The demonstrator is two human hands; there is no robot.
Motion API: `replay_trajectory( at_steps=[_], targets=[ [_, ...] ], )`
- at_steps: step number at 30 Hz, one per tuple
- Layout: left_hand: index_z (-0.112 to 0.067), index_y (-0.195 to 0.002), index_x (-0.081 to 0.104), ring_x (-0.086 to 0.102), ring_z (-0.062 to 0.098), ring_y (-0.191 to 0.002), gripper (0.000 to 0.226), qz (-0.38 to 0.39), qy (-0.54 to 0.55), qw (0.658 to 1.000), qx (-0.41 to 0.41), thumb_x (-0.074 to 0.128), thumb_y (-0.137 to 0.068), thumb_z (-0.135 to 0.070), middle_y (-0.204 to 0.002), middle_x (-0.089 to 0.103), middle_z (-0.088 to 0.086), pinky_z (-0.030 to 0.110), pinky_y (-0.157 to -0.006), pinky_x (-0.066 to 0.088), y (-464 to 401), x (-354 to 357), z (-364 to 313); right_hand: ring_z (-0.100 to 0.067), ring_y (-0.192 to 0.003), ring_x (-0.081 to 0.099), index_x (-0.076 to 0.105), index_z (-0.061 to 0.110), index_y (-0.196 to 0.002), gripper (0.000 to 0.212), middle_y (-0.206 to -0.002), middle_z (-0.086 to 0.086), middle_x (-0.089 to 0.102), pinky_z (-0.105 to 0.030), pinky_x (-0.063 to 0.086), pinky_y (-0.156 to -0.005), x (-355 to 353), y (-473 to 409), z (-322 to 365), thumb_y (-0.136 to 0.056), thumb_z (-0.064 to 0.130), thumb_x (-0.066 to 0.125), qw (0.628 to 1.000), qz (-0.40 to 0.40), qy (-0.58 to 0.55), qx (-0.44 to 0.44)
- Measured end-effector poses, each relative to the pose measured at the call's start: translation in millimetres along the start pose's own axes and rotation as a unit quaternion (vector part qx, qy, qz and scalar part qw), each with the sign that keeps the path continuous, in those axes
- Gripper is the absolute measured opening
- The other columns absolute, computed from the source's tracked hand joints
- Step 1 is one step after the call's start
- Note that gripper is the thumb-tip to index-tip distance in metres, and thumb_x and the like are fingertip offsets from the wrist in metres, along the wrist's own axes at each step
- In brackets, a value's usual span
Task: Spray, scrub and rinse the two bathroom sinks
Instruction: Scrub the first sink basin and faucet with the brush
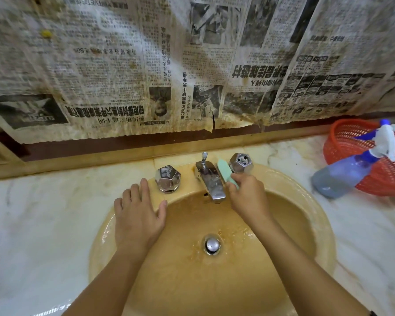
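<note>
Gripping a mint-green scrub brush [226,173], the right hand [246,197] curls its fingers round the handle and holds the brush head against the right side of the chrome faucet spout [211,181], between the spout and the right faceted knob [241,163]. The left hand [137,215] lies flat with straight, spread fingers on the rim of the yellow sink [306,183], just beside the left knob [168,178]. On the marble counter [43,208] to the right, a blue spray bottle [344,174] leans on a red plastic basket [347,137]
</note>
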State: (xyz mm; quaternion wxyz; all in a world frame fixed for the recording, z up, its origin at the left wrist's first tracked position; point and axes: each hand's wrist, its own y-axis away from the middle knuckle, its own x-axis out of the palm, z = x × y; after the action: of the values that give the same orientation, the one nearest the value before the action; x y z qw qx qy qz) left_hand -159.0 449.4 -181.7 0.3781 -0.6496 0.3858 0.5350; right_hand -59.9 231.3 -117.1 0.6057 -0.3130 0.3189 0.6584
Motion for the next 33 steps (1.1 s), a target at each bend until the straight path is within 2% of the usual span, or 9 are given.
replay_trajectory(
  at_steps=[2,4,10,14,19,23,26,28,33],
  targets=[
    [-0.004,-0.145,0.040,0.050,0.033,-0.110,0.078,-0.003,-0.006,1.000,0.001,0.023,-0.091,-0.058,-0.124,0.055,0.015,0.047,-0.091,0.039,-1,1,0,-0.034,-0.108,0.063,0.065,0.002,-0.125,0.032,-0.117,-0.019,0.069,-0.028,0.042,-0.075,1,-3,6,-0.098,0.015,0.055,1.000,-0.002,0.004,-0.007],
    [-0.004,-0.144,0.040,0.050,0.034,-0.109,0.077,-0.003,-0.008,1.000,0.004,0.024,-0.090,-0.057,-0.122,0.055,0.015,0.047,-0.090,0.039,-2,1,0,-0.034,-0.095,0.061,0.065,-0.005,-0.115,0.027,-0.107,-0.023,0.068,-0.025,0.027,-0.061,3,-17,13,-0.098,0.011,0.051,1.000,0.002,-0.007,0.005],
    [-0.004,-0.146,0.037,0.048,0.033,-0.109,0.079,0.006,-0.011,1.000,0.002,0.023,-0.091,-0.057,-0.122,0.053,0.014,0.047,-0.090,0.038,-2,1,0,-0.038,-0.085,0.060,0.068,-0.001,-0.088,0.020,-0.084,-0.019,0.065,-0.032,0.031,-0.059,4,-2,7,-0.095,0.011,0.053,1.000,0.007,0.029,0.004],
    [-0.003,-0.147,0.037,0.049,0.033,-0.108,0.079,0.003,-0.013,1.000,0.008,0.022,-0.092,-0.058,-0.121,0.053,0.014,0.047,-0.088,0.038,-3,1,0,-0.030,-0.083,0.054,0.066,0.001,-0.088,0.020,-0.089,-0.016,0.061,-0.029,0.028,-0.056,8,-25,20,-0.097,0.008,0.049,1.000,0.001,0.000,0.013],
    [-0.003,-0.146,0.037,0.049,0.033,-0.107,0.079,0.007,-0.018,1.000,0.006,0.025,-0.091,-0.058,-0.120,0.053,0.014,0.048,-0.088,0.039,-3,2,1,-0.029,-0.071,0.055,0.068,0.003,-0.083,0.021,-0.074,-0.013,0.064,-0.033,0.029,-0.054,-4,6,-6,-0.095,0.014,0.056,1.000,-0.007,0.029,-0.001],
    [-0.004,-0.146,0.036,0.048,0.032,-0.108,0.078,-0.001,-0.014,1.000,0.012,0.022,-0.091,-0.058,-0.122,0.052,0.014,0.048,-0.089,0.038,-3,3,1,-0.023,-0.075,0.060,0.072,0.001,-0.095,0.022,-0.083,-0.011,0.062,-0.020,0.027,-0.047,0,-26,13,-0.096,0.012,0.054,1.000,0.010,0.012,-0.007],
    [-0.004,-0.146,0.036,0.049,0.033,-0.107,0.079,0.002,-0.012,1.000,0.013,0.021,-0.091,-0.058,-0.121,0.052,0.014,0.048,-0.088,0.038,-3,2,1,-0.020,-0.072,0.060,0.075,0.006,-0.104,0.023,-0.092,-0.013,0.071,-0.025,0.038,-0.054,-6,-13,3,-0.097,0.016,0.056,1.000,0.012,0.009,0.008],
    [-0.003,-0.146,0.037,0.049,0.033,-0.106,0.079,0.001,-0.015,1.000,0.012,0.022,-0.091,-0.057,-0.119,0.053,0.015,0.048,-0.087,0.038,-3,2,1,-0.023,-0.070,0.062,0.077,0.014,-0.098,0.019,-0.083,-0.010,0.073,-0.029,0.045,-0.056,-15,10,-10,-0.095,0.020,0.059,0.999,0.020,0.046,0.001],
    [-0.003,-0.145,0.038,0.049,0.033,-0.105,0.079,0.006,-0.020,1.000,0.013,0.022,-0.091,-0.057,-0.119,0.053,0.015,0.048,-0.087,0.038,-4,1,1,-0.022,-0.083,0.067,0.076,0.020,-0.112,0.024,-0.095,-0.005,0.076,-0.026,0.046,-0.067,-55,8,-13,-0.094,0.022,0.061,0.995,-0.087,0.029,-0.033]
  ],
)
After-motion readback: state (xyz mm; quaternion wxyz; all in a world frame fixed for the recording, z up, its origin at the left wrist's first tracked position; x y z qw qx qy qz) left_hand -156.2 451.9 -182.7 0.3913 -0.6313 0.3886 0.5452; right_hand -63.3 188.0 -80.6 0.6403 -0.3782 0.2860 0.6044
